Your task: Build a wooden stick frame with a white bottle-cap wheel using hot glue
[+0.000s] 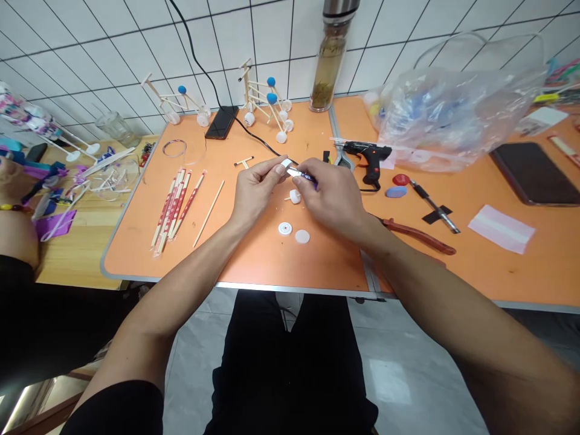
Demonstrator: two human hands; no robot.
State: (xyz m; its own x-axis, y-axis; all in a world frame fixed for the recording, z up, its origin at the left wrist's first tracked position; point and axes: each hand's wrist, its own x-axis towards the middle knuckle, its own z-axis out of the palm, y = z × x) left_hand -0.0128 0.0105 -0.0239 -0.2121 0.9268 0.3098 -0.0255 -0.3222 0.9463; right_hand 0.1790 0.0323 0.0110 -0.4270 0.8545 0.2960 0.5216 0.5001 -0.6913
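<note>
Black trousers (290, 368), one pair, bottom centre. Two hands, close together mid-frame: left hand (258, 188) pinching one small white piece (286, 162); right hand (338, 196) clamped on one slim purple-and-silver tool (308, 176), tip at that piece. Below, on the orange surface (258, 260): one printed white disc (285, 229), one plain white disc (302, 236). Upper left and centre: two pale wooden-stick frames (246, 90), three blue balls (272, 98).

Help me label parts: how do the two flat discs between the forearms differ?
The left disc carries a ringed pattern; the right disc looks plain. The left disc looks white; the right disc looks pinkish. Both are round, similar in size and flat on the orange table.
</note>
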